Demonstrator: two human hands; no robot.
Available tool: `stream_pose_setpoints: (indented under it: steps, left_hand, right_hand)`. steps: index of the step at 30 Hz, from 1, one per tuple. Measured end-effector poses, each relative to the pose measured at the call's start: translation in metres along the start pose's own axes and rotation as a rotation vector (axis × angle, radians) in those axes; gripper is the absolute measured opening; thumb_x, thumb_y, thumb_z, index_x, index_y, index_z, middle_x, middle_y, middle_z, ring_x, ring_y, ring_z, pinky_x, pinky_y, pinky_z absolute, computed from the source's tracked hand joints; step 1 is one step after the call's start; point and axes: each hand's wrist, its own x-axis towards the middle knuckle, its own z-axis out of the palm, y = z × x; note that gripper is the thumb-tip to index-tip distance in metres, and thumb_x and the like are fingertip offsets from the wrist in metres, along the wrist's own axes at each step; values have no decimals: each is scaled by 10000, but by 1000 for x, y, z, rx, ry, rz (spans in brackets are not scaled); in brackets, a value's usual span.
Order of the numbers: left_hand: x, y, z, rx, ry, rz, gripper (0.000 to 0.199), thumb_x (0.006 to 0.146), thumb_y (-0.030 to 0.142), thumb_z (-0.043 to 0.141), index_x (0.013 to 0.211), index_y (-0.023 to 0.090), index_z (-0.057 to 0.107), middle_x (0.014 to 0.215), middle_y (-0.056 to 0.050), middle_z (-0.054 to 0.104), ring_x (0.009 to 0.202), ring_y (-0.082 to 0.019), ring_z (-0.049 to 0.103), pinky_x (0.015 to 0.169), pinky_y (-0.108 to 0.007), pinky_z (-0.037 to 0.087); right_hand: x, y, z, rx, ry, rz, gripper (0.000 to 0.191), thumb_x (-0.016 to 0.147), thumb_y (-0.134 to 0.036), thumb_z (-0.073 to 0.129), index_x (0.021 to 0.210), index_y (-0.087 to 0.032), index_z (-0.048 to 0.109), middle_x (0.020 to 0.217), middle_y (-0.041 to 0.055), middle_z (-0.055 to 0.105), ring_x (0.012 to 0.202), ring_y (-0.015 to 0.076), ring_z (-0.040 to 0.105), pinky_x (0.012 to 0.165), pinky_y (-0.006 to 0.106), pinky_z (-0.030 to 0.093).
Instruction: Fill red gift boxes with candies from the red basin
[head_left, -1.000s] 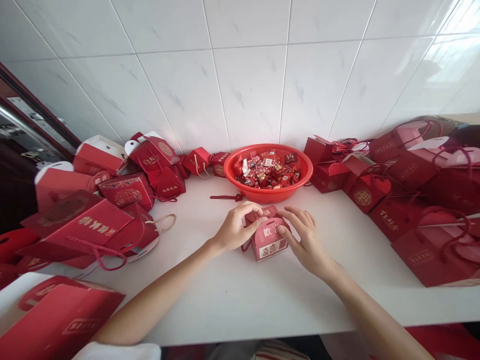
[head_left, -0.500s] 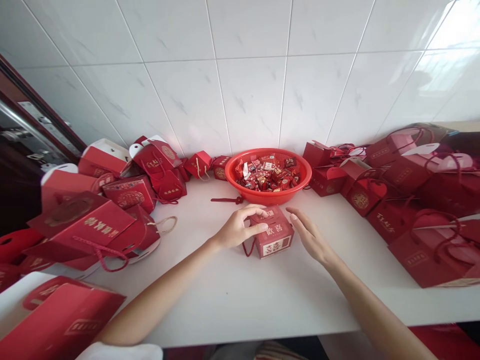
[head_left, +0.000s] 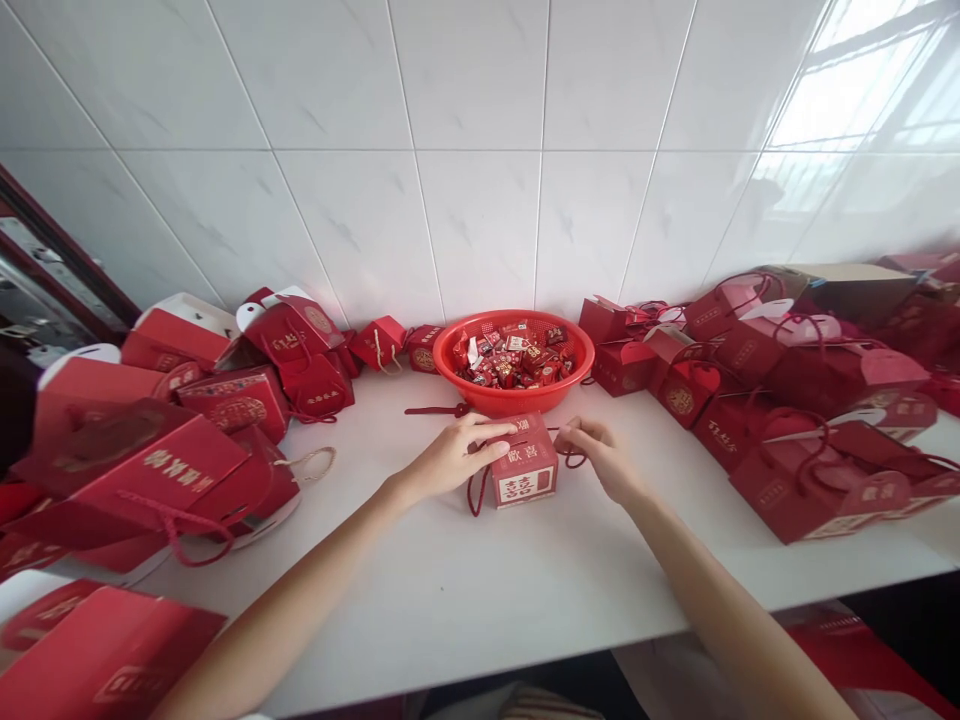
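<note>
Fingers (head_left: pixel 486 431) of the left hand (head_left: pixel 439 460) lie loosely spread over the top of a small red box (head_left: pixel 534 455), touching it from its 9 o'clock side. Right hand (head_left: pixel 602 455) at the 3 o'clock side, thumb and forefinger pinching a dark red cord (head_left: pixel 576 461). Box sits upright on the white table (head_left: pixel 450 610), just nearer than the red basin (head_left: pixel 517 403), which is at 12 o'clock from it. Double-character panel points to roughly 6 o'clock; long axis hard to call, shape looks compact and foreshortened. Second cord (head_left: pixel 474 495) loops down on the box's 8 o'clock side.

Hidden: part of the box top under the left hand; box's far side out of sight. Cord's exact path inside the right fingers can't be made out. Small wrapped pieces (head_left: pixel 517 360) in basin too small to identify. Forearms cut off at 5 and 7 o'clock.

Table is pale and smooth, against a glossy white tiled wall (head_left: pixel 480 220) with a bright window reflection at 1 o'clock. Red boxes (head_left: pixel 187 470) piled at 9 o'clock, more cartons (head_left: pixel 802 490) at 3 o'clock. Dark strip (head_left: pixel 431 411) lies flat at the box's 10 o'clock.
</note>
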Motion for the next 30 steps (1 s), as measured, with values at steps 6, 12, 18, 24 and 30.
stream_pose_setpoints:
  steps: [6,12,18,24,30]
  left_hand:
    - [4,8,11,43,151,-22,238,833,334,682,1029,261,796,1104,-74,622,923,-211,677,885,-381,582]
    - [18,44,3,-109,212,-5,233,773,199,686,983,233,781,1166,-77,643,848,-186,671,814,-382,594]
    - [35,83,-3,-484,47,-23,257,820,268,686,1057,180,731,1086,-90,742,945,-237,718,888,-418,583]
    - [46,112,14,-554,-51,71,314,890,288,634,1185,186,665,1244,-102,700,1158,-268,666,982,-425,555]
    - [55,128,32,-481,-51,166,336,862,248,645,1194,196,649,1279,-111,660,1169,-282,661,971,-426,569]
  right_hand:
    - [-6,-40,-6,249,17,-89,342,700,-472,769,628,-203,570,682,11,620,668,156,596,724,325,502]
    - [-8,-65,-3,165,-26,-137,266,714,-431,765,781,-201,649,693,2,632,673,157,602,744,338,511]
    - [-14,-75,1,51,-22,-159,317,715,-445,780,857,-186,663,747,21,694,702,161,628,690,306,500]
    - [-22,-84,-7,-87,-5,-221,348,717,-417,770,950,-191,645,818,31,718,749,181,655,670,297,497]
    - [-24,-76,-17,-250,171,-357,238,733,-258,644,958,-183,659,894,51,737,781,197,670,684,312,508]
